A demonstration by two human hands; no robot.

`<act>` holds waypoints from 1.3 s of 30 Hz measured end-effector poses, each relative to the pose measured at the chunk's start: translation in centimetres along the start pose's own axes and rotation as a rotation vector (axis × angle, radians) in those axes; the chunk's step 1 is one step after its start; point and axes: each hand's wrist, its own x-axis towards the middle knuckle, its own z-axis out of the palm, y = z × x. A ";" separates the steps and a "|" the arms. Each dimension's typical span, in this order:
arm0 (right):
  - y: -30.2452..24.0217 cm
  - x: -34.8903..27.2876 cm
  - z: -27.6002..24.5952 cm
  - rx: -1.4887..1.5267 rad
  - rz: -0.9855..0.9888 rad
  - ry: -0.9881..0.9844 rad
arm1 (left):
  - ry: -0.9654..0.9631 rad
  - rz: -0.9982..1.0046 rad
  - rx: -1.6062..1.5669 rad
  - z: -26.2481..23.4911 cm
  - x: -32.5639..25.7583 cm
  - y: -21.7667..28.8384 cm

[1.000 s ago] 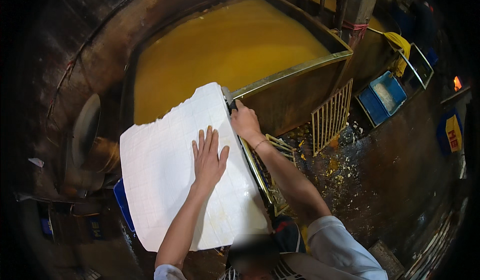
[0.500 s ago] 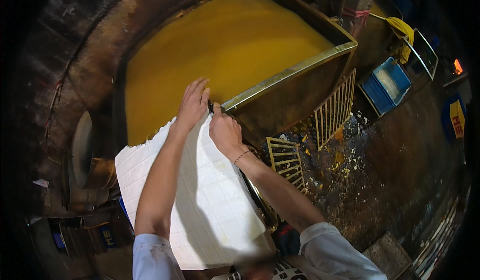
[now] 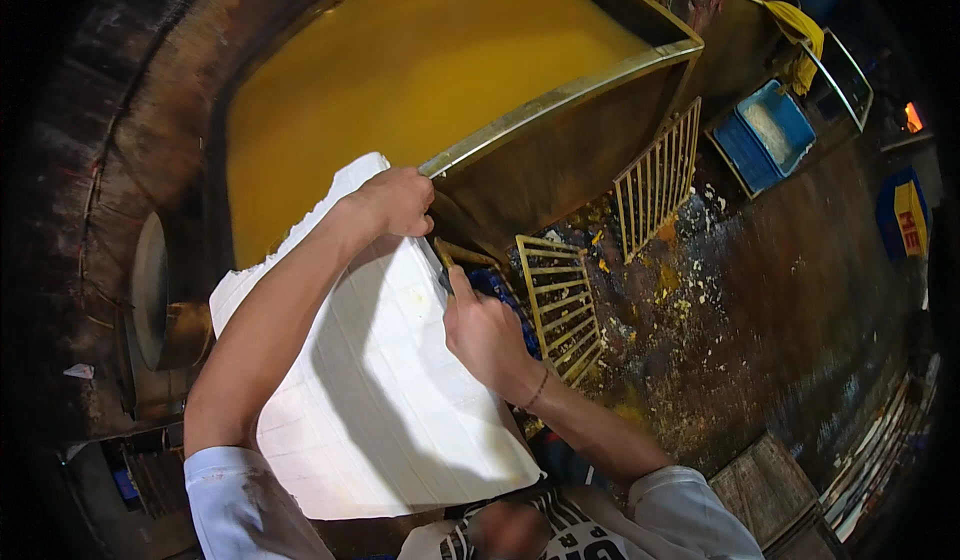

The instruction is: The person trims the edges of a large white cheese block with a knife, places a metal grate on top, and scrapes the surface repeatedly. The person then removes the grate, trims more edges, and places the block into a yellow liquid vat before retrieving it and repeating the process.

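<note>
White slab [image 3: 380, 390] lies under both hands' fingers [image 3: 405, 222].

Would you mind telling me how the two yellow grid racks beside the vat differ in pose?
The upright rack stands on edge, leaning against the vat wall; the flat rack lies on the spattered floor, close by the right hand. Both are yellow slatted frames.

Probably a food workshop: yellow vat [image 3: 420, 70], pressing racks [image 3: 560, 305].
</note>
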 end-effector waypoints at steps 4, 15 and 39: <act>1.1 -5.2 -0.5 0.080 0.001 -0.010 | -0.065 -0.009 -0.050 1.1 -0.8 2.6; 3.2 -17.1 -3.2 0.118 0.071 -0.072 | -0.226 0.188 -0.213 5.2 -4.4 11.4; -0.6 -26.9 -11.1 0.197 -0.233 0.025 | -0.315 0.195 -1.002 0.2 -19.1 18.3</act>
